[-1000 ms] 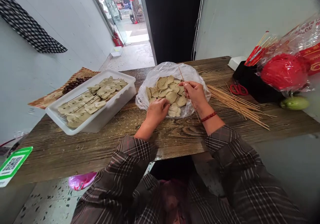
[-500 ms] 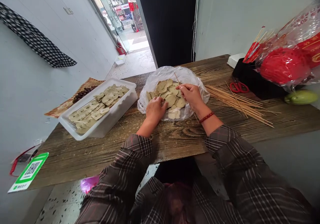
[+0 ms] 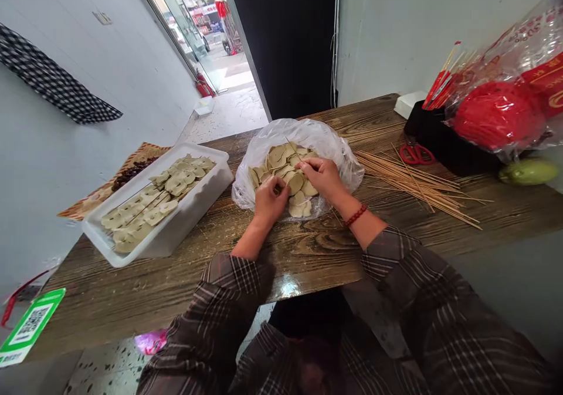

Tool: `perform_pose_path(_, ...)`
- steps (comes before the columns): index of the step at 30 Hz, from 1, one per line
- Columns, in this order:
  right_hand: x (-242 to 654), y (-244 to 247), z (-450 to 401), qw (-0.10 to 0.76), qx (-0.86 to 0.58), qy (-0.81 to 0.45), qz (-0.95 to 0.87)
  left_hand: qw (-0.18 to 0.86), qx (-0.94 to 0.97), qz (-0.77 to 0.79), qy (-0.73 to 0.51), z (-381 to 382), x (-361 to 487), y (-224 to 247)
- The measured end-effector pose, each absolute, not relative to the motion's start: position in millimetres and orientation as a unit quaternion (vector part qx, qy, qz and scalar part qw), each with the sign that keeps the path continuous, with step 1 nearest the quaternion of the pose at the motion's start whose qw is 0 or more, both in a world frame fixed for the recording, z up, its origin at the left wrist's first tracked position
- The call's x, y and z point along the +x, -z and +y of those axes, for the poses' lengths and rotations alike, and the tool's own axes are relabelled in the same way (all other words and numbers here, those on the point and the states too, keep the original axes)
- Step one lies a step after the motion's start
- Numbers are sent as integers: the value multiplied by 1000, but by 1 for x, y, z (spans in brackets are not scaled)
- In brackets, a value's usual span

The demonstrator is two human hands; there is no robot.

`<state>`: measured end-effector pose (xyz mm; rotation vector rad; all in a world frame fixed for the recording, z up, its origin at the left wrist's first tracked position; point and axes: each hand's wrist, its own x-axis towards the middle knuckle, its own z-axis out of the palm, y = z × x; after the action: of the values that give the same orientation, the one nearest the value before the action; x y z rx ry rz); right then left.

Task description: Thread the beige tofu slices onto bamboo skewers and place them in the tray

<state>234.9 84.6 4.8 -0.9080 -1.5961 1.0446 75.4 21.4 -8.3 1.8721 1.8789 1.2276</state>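
A pile of thin, pale beige-green slices (image 3: 281, 158) lies in an open clear plastic bag (image 3: 259, 139) on the table. My right hand (image 3: 323, 178) pinches a thin wooden skewer (image 3: 291, 145), which slants over the slices with its tip pointing up and away. At the pile's near left edge, my left hand (image 3: 270, 198) is closed, fingertips curled against the thumb. Whatever it may grip is hidden by the fingers. To the left stands a white plastic tub (image 3: 160, 251) with skewered slices (image 3: 152, 207) inside.
Loose skewers (image 3: 413, 184) lie on the wooden table (image 3: 246, 283) to the right. Beyond them are red-handled scissors (image 3: 416, 153), a black holder (image 3: 426, 128), a bag of red items (image 3: 497, 113) and a green vegetable (image 3: 530, 172). A QR card (image 3: 33, 324) hangs at the left edge.
My left hand's fingers have gone from resting spread on the slices to curled together. My right hand has brought the skewer closer to the left hand. The view has shifted slightly.
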Motion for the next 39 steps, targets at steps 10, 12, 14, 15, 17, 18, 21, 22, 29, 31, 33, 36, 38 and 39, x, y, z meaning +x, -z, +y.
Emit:
perform_pose_path(10,256,3,69,388,-322,-481,-717,340,465,574,-582,20,60,13)
perform_pose_path(12,258,5,68,387,-334,-481,-712,281,509,601,-549,21,59,15)
perform_pose_path(14,258,6,66,387,-351,-472,-711,222,552,626,-504,21,60,15)
perform_pose_path(15,258,6,66,386,-358,-465,-712,197,570,635,-482,20,61,15)
perform_pose_path(17,256,6,65,386,-365,-450,-718,158,596,648,-448,18,62,14)
perform_pose_path(18,255,6,65,386,-365,-444,-721,141,605,652,-434,17,63,14)
perform_pose_path(21,254,8,65,385,-359,-435,-730,88,623,665,-403,16,64,13)
perform_pose_path(22,254,9,65,385,-357,-431,-734,71,631,666,-392,15,64,13)
perform_pose_path(29,254,12,64,373,-368,-399,-753,-54,707,629,-319,9,66,5)
perform_pose_path(31,254,11,64,373,-374,-400,-749,-49,698,632,-334,8,67,3)
perform_pose_path(33,254,10,63,373,-379,-404,-744,9,673,636,-379,9,67,3)
perform_pose_path(36,254,8,62,377,-381,-402,-743,150,594,631,-476,13,64,5)
perform_pose_path(38,255,6,61,380,-375,-399,-746,245,521,612,-543,15,62,6)
perform_pose_path(39,255,5,59,380,-368,-400,-749,289,482,596,-574,15,60,6)
